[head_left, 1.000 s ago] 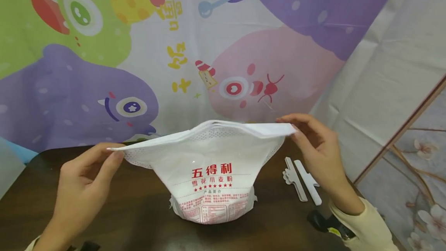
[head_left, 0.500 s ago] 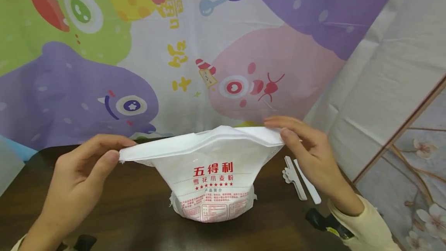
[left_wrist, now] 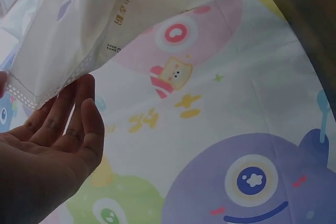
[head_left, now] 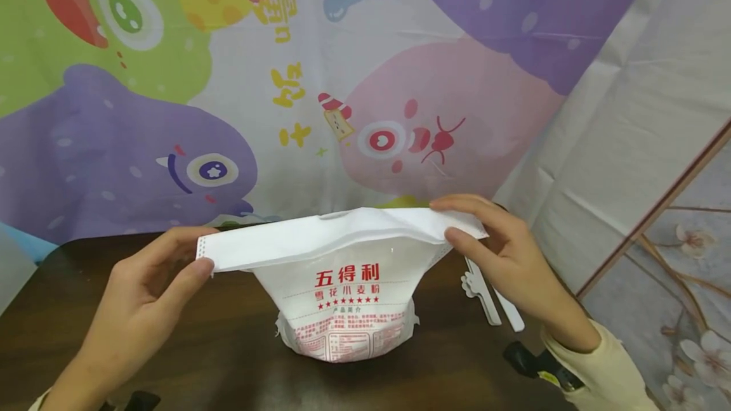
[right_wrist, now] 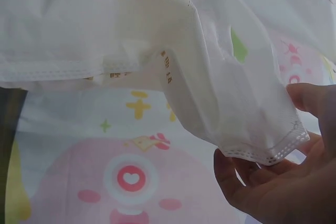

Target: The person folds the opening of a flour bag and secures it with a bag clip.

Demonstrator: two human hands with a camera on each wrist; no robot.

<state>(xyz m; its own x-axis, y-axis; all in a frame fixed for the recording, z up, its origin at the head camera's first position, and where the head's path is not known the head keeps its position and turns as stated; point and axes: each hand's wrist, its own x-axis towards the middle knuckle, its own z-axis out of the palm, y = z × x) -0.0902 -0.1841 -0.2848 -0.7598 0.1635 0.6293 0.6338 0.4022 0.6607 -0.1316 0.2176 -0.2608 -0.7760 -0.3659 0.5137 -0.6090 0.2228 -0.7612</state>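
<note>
A white flour bag (head_left: 348, 297) with red printing stands upright on the dark table, its top edge folded over into a wide flat band (head_left: 308, 233). My left hand (head_left: 151, 290) pinches the band's left end between thumb and fingers. At the opposite end, the thumb and fingers of my right hand (head_left: 502, 252) grip the band. Both wrist views show the bag's stitched corners: one by the left hand (left_wrist: 58, 145), the other between the thumb and fingers of the right hand (right_wrist: 278, 161). The inside of the bag is hidden.
Two white sealing clips, the nearer a flower-ended clip (head_left: 482, 290) and beside it a plain strip (head_left: 508, 303), lie on the dark wooden table (head_left: 228, 347) right of the bag. A cartoon-printed cloth (head_left: 297, 81) hangs behind the table. Floral panelling (head_left: 685, 271) borders the right.
The bag's top edge has been turned down toward me, so the folded band now shows wider and flatter. My left hand has shifted slightly right, my right hand slightly left.
</note>
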